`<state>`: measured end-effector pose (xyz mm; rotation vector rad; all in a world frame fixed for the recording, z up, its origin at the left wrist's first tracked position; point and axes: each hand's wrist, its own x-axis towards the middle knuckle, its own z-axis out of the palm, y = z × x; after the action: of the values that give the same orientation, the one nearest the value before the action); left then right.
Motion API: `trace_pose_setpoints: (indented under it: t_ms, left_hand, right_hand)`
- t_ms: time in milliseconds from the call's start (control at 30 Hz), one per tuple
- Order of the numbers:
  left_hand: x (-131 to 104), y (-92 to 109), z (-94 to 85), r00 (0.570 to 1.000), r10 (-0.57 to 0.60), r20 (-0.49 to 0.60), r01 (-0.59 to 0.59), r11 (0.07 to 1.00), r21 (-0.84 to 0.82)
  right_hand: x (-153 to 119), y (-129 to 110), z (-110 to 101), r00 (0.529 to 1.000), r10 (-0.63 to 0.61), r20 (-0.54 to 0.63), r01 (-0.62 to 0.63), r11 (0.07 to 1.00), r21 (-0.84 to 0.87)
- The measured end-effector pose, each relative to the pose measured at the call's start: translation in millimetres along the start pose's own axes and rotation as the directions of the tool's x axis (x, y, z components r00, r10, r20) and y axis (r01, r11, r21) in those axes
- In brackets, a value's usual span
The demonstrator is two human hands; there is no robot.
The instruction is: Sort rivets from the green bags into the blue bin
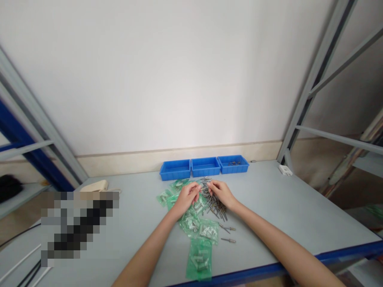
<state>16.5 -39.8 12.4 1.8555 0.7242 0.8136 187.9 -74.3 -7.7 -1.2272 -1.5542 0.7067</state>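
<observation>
grey bench (269, 199); left hand (189, 193) and right hand (220, 191) curled narrow, grip unclear; careless nudge could scatter loose metal pins (218, 206) among green bags (200, 261).

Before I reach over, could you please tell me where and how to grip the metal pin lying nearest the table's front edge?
I'd probably pinch the metal pin across its thicker right end, from above: it lies flat, apart from the pile, its thin shaft pointing left.
</observation>
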Motion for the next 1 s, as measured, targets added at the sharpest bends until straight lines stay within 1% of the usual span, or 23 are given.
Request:
trace_pose_setpoints:
  t_ms: [133,233,333,467,567,733,800,933,967,1000]
  left_hand:
    - [1,-5,-0.3,1.0,-0.01,0.021,0.01,1.0,-0.009]
    - [1,-7,-1.0,1.0,0.003,-0.003,-0.003,1.0,0.013]
    - [-1,-5,-1.1,0.999,0.038,-0.036,-0.036,0.998,0.052]
    - [-2,-1,0.2,0.995,0.086,-0.045,-0.081,0.991,0.111]
    - [-1,-1,0.8,0.997,0.067,-0.046,-0.063,0.993,0.098]
    - [1,-6,0.5,0.999,0.023,-0.035,-0.022,0.999,0.032]
    - [0,-5,0.4,0.999,0.03,-0.04,-0.029,0.999,0.041]
    - [-1,-1,-0.2,0.998,0.031,-0.056,-0.028,0.998,0.053]
    - [-1,-1,-0.6,0.998,0.024,-0.062,-0.021,0.999,0.044]
    - [0,-1,-1.2,0.998,0.015,-0.069,-0.013,0.999,0.031]
  right_hand:
    - [1,1,-2,0.999,-0.001,-0.036,0.002,0.999,0.037]
    - [2,-1,-3,0.999,-0.009,-0.045,0.009,1.0,0.008]
    - [1,-3,-3,0.999,-0.021,-0.034,0.021,1.0,-0.008]
    - [-1,-6,-2,1.0,-0.021,0.003,0.021,0.999,-0.036]
    - [-2,-7,0,1.0,-0.026,0.016,0.027,0.998,-0.06]
    - [-2,-4,0,0.999,-0.045,-0.025,0.044,0.999,-0.022]
    - [-2,-4,0,0.999,-0.049,-0.006,0.048,0.998,-0.035]
    - [1,-6,-6,0.992,-0.042,0.116,0.053,0.994,-0.093]
    - [5,-6,-11,0.992,-0.039,0.119,0.053,0.992,-0.113]
    - [11,-6,-18,0.995,-0.036,0.092,0.049,0.989,-0.138]
